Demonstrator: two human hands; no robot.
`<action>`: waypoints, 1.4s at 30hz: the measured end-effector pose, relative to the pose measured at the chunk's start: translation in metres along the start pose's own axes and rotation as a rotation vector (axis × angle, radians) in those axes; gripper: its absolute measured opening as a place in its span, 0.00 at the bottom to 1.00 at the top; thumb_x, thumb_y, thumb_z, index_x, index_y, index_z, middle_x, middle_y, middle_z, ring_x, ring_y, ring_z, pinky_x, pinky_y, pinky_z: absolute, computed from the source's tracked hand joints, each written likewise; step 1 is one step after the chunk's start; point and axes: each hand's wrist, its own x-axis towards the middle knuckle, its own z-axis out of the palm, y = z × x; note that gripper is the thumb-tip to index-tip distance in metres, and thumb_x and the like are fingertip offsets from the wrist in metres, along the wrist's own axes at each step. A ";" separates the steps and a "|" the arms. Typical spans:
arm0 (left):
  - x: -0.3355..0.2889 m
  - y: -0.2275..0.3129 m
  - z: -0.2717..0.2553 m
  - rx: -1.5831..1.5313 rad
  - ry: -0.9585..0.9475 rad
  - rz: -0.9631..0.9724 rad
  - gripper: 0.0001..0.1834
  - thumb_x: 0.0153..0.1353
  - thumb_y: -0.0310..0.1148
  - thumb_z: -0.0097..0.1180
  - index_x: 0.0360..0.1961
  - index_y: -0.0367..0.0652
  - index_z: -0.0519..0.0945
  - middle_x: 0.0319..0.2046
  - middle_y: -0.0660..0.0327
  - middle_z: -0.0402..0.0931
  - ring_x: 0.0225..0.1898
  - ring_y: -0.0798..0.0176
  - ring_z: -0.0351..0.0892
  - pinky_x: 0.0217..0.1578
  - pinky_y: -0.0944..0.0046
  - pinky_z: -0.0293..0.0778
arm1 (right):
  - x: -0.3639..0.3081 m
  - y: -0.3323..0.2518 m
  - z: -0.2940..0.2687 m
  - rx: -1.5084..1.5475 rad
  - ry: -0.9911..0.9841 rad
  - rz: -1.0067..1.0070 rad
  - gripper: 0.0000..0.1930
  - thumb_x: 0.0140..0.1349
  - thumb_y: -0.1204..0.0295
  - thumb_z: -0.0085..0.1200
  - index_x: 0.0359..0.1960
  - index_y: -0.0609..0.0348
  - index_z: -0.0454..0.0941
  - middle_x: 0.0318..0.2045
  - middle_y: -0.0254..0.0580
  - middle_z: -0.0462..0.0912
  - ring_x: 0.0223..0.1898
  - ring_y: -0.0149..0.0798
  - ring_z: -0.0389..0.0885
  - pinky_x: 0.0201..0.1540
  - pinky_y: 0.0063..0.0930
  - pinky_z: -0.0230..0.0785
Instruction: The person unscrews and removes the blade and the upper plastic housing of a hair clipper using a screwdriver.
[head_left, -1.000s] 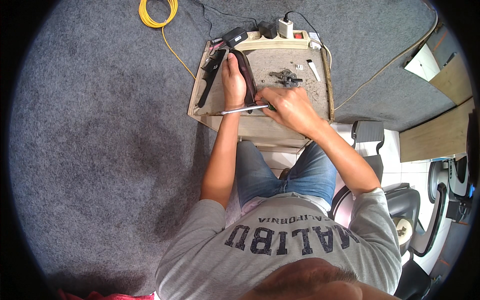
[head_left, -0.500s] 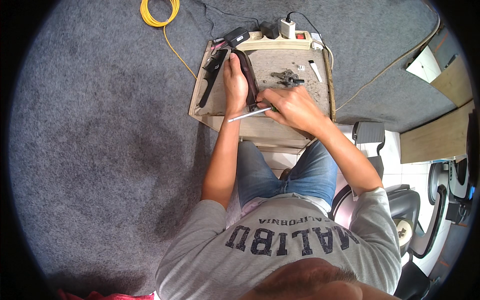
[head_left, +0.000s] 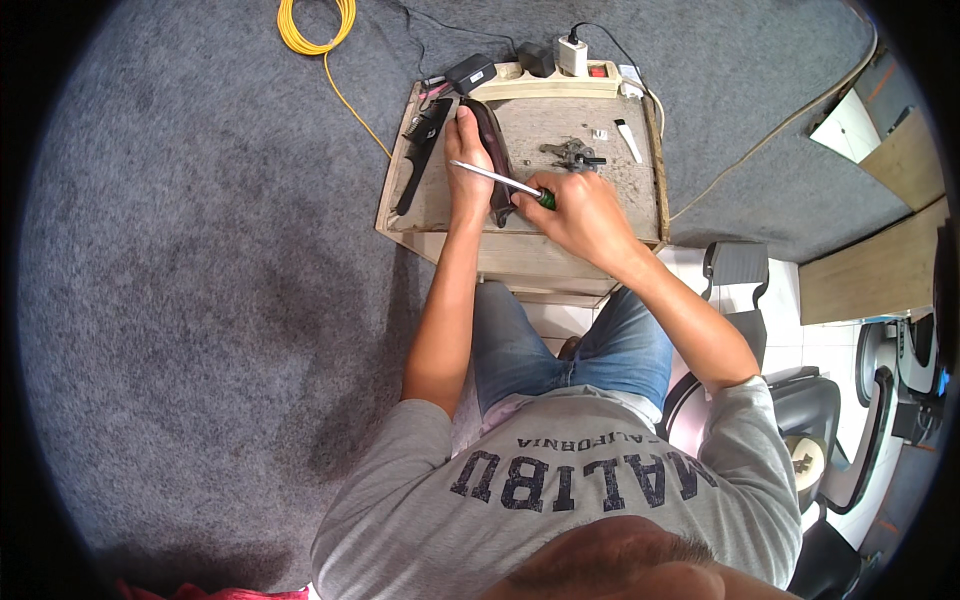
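Note:
A dark maroon hair clipper [head_left: 490,135] lies lengthwise over the worn wooden tabletop [head_left: 545,120]. My left hand [head_left: 467,190] is wrapped along its left side, thumb near the far end. In my right hand [head_left: 585,215] is a screwdriver [head_left: 500,180] with a green handle; its metal shaft points left and crosses above my left hand. The right fingertips are close to the clipper's near end; whether they touch it I cannot tell. Left of the clipper rests a black comb [head_left: 424,150]. Small dark metal parts [head_left: 573,154] sit beyond my right hand.
A cream power strip [head_left: 550,88] with plugged-in black adapters [head_left: 470,74] runs along the table's far edge. A small white brush [head_left: 628,142] lies at the right. Yellow cable [head_left: 318,48] is coiled on the grey carpet. Black chairs [head_left: 738,265] stand at the right.
The screwdriver's shaft has swung up, from low across my left wrist to above my left hand. My right hand has turned slightly; my left hand stays on the clipper.

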 end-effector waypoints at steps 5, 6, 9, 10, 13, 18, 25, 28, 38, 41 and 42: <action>-0.007 0.007 0.005 -0.022 0.035 0.065 0.38 0.83 0.61 0.42 0.51 0.28 0.78 0.43 0.49 0.79 0.46 0.54 0.75 0.54 0.55 0.72 | 0.004 -0.005 -0.001 0.022 -0.039 0.123 0.14 0.66 0.60 0.67 0.39 0.60 0.91 0.27 0.57 0.89 0.33 0.61 0.90 0.40 0.54 0.82; -0.007 0.007 0.005 -0.008 0.030 0.066 0.37 0.83 0.61 0.42 0.51 0.28 0.78 0.42 0.49 0.78 0.46 0.55 0.75 0.53 0.55 0.71 | 0.004 -0.005 -0.003 0.050 -0.054 0.157 0.15 0.65 0.60 0.68 0.39 0.60 0.91 0.28 0.57 0.89 0.34 0.62 0.90 0.41 0.53 0.82; -0.007 0.008 0.005 0.018 0.027 0.090 0.37 0.83 0.60 0.43 0.52 0.28 0.78 0.42 0.48 0.78 0.46 0.54 0.75 0.54 0.55 0.71 | 0.006 0.002 0.003 0.111 -0.060 0.178 0.15 0.64 0.60 0.68 0.41 0.61 0.92 0.30 0.59 0.89 0.36 0.62 0.90 0.42 0.53 0.82; -0.006 0.007 0.004 0.018 0.026 0.089 0.37 0.83 0.60 0.43 0.52 0.28 0.78 0.42 0.48 0.78 0.46 0.54 0.75 0.54 0.55 0.71 | 0.005 0.004 0.005 0.143 -0.052 0.164 0.16 0.64 0.60 0.69 0.42 0.61 0.92 0.31 0.59 0.89 0.37 0.61 0.91 0.42 0.52 0.82; -0.004 0.004 0.002 0.006 0.048 0.088 0.37 0.83 0.60 0.42 0.52 0.27 0.78 0.42 0.47 0.78 0.46 0.53 0.75 0.54 0.55 0.71 | 0.008 -0.001 0.004 0.128 -0.080 0.188 0.16 0.63 0.62 0.68 0.44 0.61 0.92 0.31 0.59 0.90 0.37 0.61 0.91 0.43 0.51 0.82; -0.006 0.007 0.003 0.005 0.034 0.063 0.37 0.84 0.59 0.42 0.52 0.27 0.78 0.43 0.47 0.79 0.47 0.53 0.76 0.55 0.55 0.71 | 0.006 0.001 0.007 0.103 -0.036 0.147 0.15 0.62 0.63 0.69 0.44 0.60 0.92 0.30 0.58 0.90 0.36 0.61 0.91 0.43 0.51 0.83; -0.004 0.005 0.005 0.017 0.047 0.070 0.38 0.83 0.61 0.41 0.53 0.27 0.78 0.44 0.48 0.79 0.48 0.53 0.76 0.56 0.54 0.71 | -0.002 0.000 0.012 -0.017 0.083 0.025 0.09 0.61 0.65 0.69 0.37 0.56 0.90 0.25 0.53 0.88 0.32 0.58 0.91 0.37 0.52 0.82; 0.001 -0.003 0.004 -0.040 0.052 0.061 0.38 0.83 0.61 0.41 0.53 0.28 0.78 0.44 0.48 0.80 0.48 0.53 0.76 0.56 0.53 0.71 | -0.002 0.001 0.013 -0.031 0.084 -0.020 0.09 0.60 0.66 0.69 0.37 0.56 0.89 0.25 0.53 0.88 0.31 0.57 0.91 0.36 0.51 0.82; -0.002 0.002 0.004 -0.075 -0.023 0.075 0.36 0.85 0.57 0.42 0.53 0.25 0.77 0.47 0.46 0.80 0.48 0.53 0.77 0.55 0.53 0.73 | 0.007 0.021 -0.002 -0.191 0.017 -0.469 0.11 0.60 0.67 0.67 0.36 0.58 0.78 0.27 0.48 0.87 0.29 0.55 0.89 0.32 0.49 0.80; 0.002 -0.003 0.004 -0.111 -0.032 0.070 0.35 0.85 0.56 0.41 0.54 0.25 0.77 0.48 0.44 0.80 0.49 0.52 0.77 0.55 0.53 0.72 | 0.013 0.026 -0.003 -0.254 0.030 -0.584 0.12 0.60 0.66 0.67 0.36 0.58 0.77 0.29 0.47 0.86 0.29 0.55 0.88 0.32 0.46 0.81; 0.002 -0.003 0.004 -0.117 -0.027 0.075 0.35 0.85 0.55 0.40 0.55 0.24 0.77 0.49 0.43 0.80 0.49 0.51 0.77 0.56 0.53 0.72 | 0.014 0.028 -0.004 -0.249 0.008 -0.607 0.13 0.61 0.65 0.67 0.36 0.58 0.76 0.30 0.47 0.86 0.30 0.54 0.89 0.32 0.46 0.81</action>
